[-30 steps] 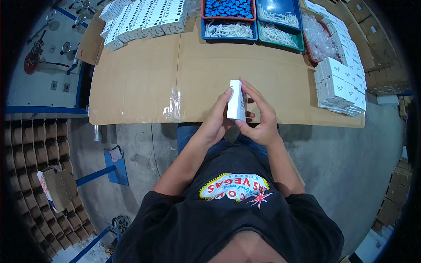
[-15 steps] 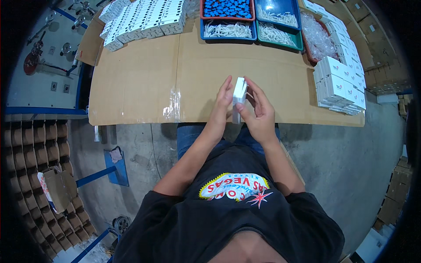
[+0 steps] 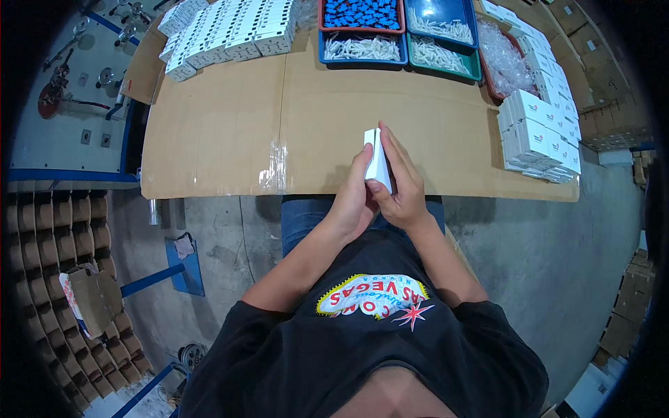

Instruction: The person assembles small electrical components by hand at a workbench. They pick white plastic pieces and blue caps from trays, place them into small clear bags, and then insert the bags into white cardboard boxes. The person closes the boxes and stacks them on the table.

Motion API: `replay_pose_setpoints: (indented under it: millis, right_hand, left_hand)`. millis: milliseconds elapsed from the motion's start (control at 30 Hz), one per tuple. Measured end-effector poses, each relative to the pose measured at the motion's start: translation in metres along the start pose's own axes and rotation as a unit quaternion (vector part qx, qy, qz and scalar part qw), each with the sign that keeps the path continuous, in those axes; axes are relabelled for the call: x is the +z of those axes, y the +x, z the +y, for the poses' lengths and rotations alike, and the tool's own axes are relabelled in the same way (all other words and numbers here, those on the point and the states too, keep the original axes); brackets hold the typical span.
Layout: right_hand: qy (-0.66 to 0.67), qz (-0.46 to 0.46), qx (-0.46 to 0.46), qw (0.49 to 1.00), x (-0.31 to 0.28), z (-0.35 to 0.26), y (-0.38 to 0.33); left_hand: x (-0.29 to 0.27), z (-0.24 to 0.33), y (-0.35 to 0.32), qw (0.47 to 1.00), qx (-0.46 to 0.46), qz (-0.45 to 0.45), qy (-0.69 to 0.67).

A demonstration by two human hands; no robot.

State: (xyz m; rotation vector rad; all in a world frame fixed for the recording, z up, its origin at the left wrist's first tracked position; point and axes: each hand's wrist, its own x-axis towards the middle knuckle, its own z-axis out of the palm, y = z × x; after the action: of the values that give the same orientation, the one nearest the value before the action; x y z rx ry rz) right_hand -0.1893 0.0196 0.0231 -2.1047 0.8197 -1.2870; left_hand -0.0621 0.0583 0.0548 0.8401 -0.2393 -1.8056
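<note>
A small white box (image 3: 376,164) is held upright between my two hands, just over the table's front edge. My left hand (image 3: 354,200) presses against its left side, the thumb lying along it. My right hand (image 3: 404,188) closes round the other side, fingers stretched up along the box and thumb at its near end. The fingers of both hands partly cover the box's sides. A narrow face of the box points up, and its flaps look closed.
Cardboard (image 3: 209,132) covers the table. Rows of white boxes (image 3: 237,31) stand at the back left, and more white boxes (image 3: 536,136) are stacked at the right. Trays at the back hold blue pieces (image 3: 362,14) and white sticks (image 3: 362,47). Clear plastic bags (image 3: 502,56) fill a red tray.
My left hand was apart from the box and now grips its left side. The box has tilted and shifted slightly left, and my right hand wraps closer round it.
</note>
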Motion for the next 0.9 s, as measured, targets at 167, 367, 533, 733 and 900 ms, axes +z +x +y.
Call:
replay_pose_setpoints:
  millis: [167,367,533,733,900]
  right_hand:
    - [-0.019,-0.012,-0.014,1.0,-0.001,-0.001,-0.001]
    - [0.016,-0.034,0.014,0.999,-0.003,-0.003,-0.001]
    - [0.04,-0.049,0.041,0.997,-0.004,0.005,-0.004]
    - [0.229,0.013,0.166,0.959,-0.004,0.012,-0.011]
    - [0.376,0.02,0.258,0.89,-0.009,0.006,-0.011]
  left_hand:
    - [-0.005,-0.004,0.001,1.0,-0.01,0.013,-0.007]
    - [-0.011,-0.008,0.004,1.0,0.003,0.003,-0.017]
    - [-0.011,-0.006,0.006,1.0,-0.001,0.019,0.018]
    - [-0.022,-0.018,0.023,0.954,0.127,-0.014,0.272]
    - [-0.019,-0.012,0.018,0.889,0.225,-0.073,0.391]
